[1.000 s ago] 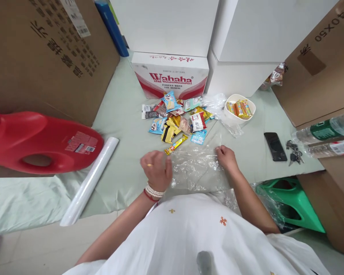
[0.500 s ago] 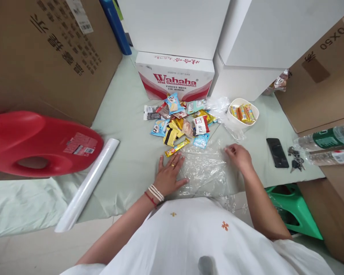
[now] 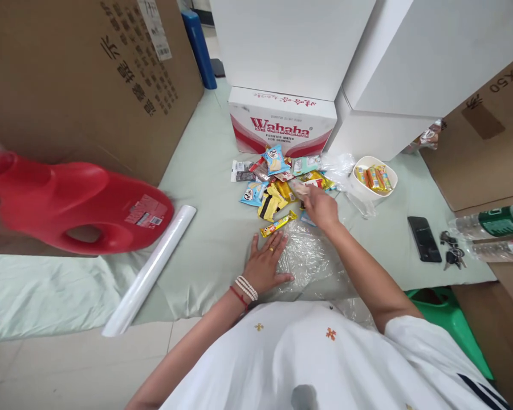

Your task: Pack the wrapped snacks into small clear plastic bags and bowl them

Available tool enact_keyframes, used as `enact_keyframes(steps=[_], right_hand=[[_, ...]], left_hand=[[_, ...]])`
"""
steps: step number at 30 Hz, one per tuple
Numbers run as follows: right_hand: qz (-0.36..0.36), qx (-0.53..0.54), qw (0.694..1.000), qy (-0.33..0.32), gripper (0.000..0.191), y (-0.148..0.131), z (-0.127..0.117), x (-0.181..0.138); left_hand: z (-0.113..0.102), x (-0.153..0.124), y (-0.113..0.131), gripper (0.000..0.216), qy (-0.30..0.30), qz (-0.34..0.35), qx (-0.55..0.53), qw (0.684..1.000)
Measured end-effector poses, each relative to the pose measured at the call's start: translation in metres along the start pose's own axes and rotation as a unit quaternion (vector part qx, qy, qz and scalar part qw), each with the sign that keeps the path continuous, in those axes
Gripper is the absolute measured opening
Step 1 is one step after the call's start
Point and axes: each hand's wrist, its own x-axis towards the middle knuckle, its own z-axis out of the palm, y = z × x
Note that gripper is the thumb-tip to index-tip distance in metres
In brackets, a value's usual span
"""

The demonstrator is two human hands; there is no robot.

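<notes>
A sheet of clear plastic wrap (image 3: 314, 262) lies flat on the pale green cloth (image 3: 205, 239) in front of me. My left hand (image 3: 267, 263) rests on its left edge, palm down, fingers spread. My right hand (image 3: 320, 206) reaches past the far edge of the wrap into a pile of small snack packets (image 3: 277, 182) and its fingers close on a packet at the pile's right side. A long yellow packet (image 3: 277, 224) lies just beyond my left hand.
A white bowl (image 3: 374, 193) holding several snack bars stands right of the pile. A Wahaha carton (image 3: 282, 122) stands behind it. A roll of wrap (image 3: 149, 270) and a red jug (image 3: 68, 205) lie at left. A phone (image 3: 424, 238), keys (image 3: 452, 255) and bottles (image 3: 491, 225) lie at right.
My left hand went from a closed grip on the wrap to lying flat on it. My right hand left the wrap's right corner and reached forward into the snack pile.
</notes>
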Motion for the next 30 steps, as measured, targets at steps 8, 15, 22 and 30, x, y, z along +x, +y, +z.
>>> enact_keyframes(steps=[8,15,22,30], right_hand=[[0.06,0.363,0.907,-0.206,0.045,0.055,-0.027,-0.097],[-0.054,0.037,0.988,-0.136,0.061,0.044,-0.008,-0.132],[-0.106,-0.017,0.978,-0.177,0.055,0.037,0.001,-0.14],[-0.079,0.067,0.984,-0.146,0.038,0.049,-0.002,-0.119]], left_hand=[[-0.003,0.001,0.0,0.114,-0.003,0.001,0.002,1.0],[-0.004,0.003,0.002,0.113,-0.007,-0.005,0.024,1.0],[-0.005,-0.002,0.007,0.107,-0.019,-0.019,0.055,0.998],[-0.007,-0.008,0.013,0.085,-0.021,-0.03,0.053,0.998]])
